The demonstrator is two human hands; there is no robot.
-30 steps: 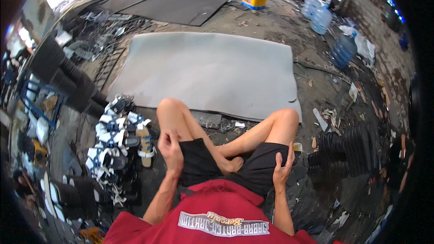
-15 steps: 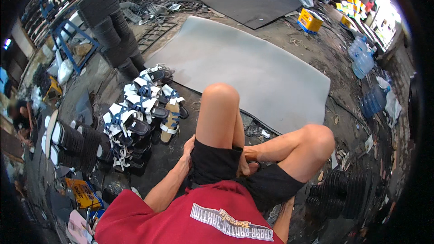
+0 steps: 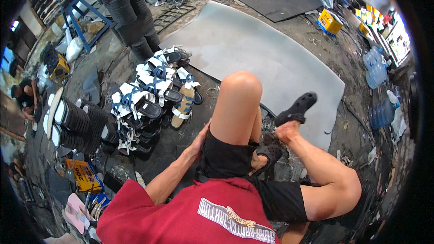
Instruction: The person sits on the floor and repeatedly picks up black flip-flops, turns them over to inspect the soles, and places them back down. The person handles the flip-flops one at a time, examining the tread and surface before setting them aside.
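My left hand [image 3: 199, 142] rests against the outer side of my left thigh, by the hem of the black shorts [image 3: 228, 156]. Its fingers lie stretched along the leg, partly hidden, and nothing shows in them. Of my right arm only a bit of forearm [image 3: 296, 233] appears below the right thigh; that hand is hidden. Left of my left knee lies a heap of white and navy strap sandals [image 3: 151, 92], with a tan-soled sandal [image 3: 184, 106] at its right edge. A black clog [image 3: 296, 108] is on my right foot, raised near the grey sheet. Another black clog [image 3: 271, 153] sits by my left foot.
A large grey sheet [image 3: 253, 54] covers the ground ahead. Stacked dark soles [image 3: 129, 13] stand behind the sandals, more soles [image 3: 79, 129] at left. A yellow box [image 3: 330, 22] and water jugs [image 3: 376, 70] are at right. Another person [image 3: 28, 97] sits far left.
My right foot has swung out to the right and up, bringing its black clog into sight. The right knee has shifted outward and lower. My left hand stays at the thigh.
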